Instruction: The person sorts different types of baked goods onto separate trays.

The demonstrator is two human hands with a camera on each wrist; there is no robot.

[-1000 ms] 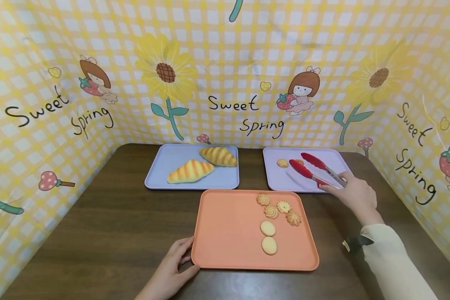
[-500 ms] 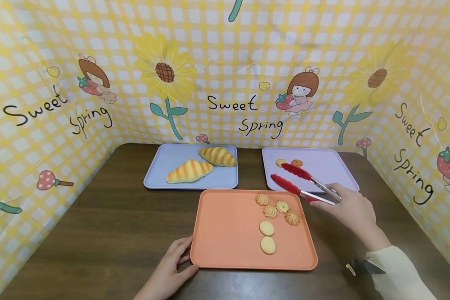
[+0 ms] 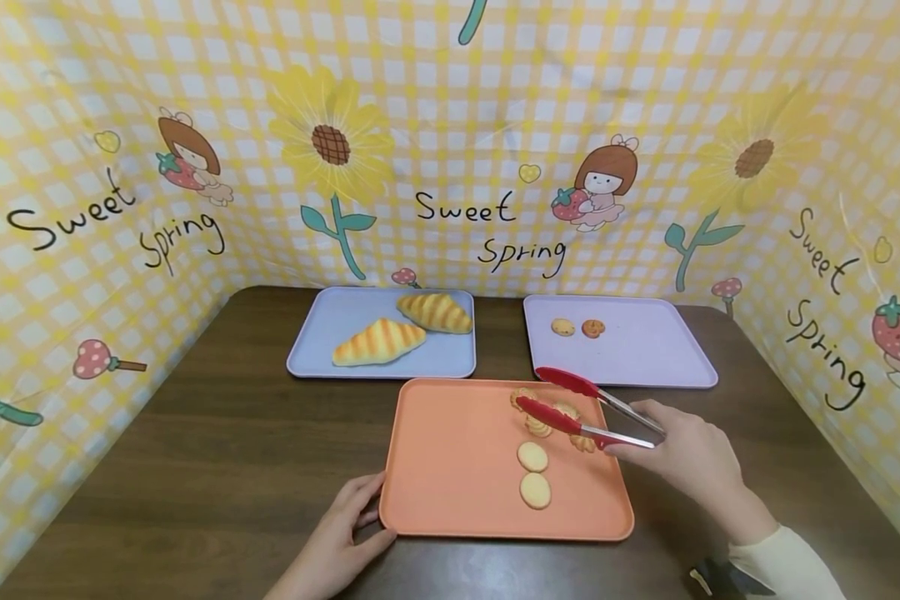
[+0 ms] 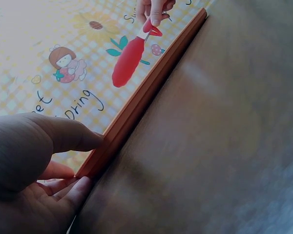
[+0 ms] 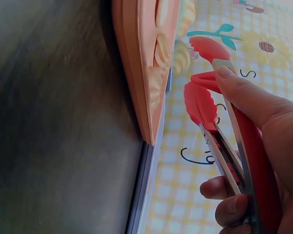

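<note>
**Tongs poised over the piped cookies on the orange tray**

The right hand (image 3: 686, 454) gripped the metal handles of the red-tipped tongs (image 3: 570, 404), fingers curled round them and thumb along the top arm, as the right wrist view showed. The tongs' two red tips stood apart, one above the other, hovering over the cluster of piped cookies (image 3: 551, 421) at the far right of the orange tray (image 3: 450, 467); nothing lay between the tips. That low, slanting hold from the right suited a sideways approach to the cookies, I judged.

The left hand (image 3: 337, 542) rested at the tray's near left corner, thumb against its edge and fingers relaxed beside and beneath the rim, as the left wrist view showed; it pinched nothing firmly, and likely served to keep the tray from sliding on the worktop (image 3: 217, 467).

Nearer the person than the cluster, two plain round cookies (image 3: 532, 473) lay in a line on the same tray. Beyond it, to the right, a lilac tray (image 3: 645, 350) carried two small cookies (image 3: 577, 327) near its far left corner, side by side. To the left of that, a blue tray (image 3: 322, 333) held two striped bread rolls (image 3: 405, 329). A yellow checked backdrop (image 3: 450, 125) with sunflowers enclosed the worktop on three sides.
</note>
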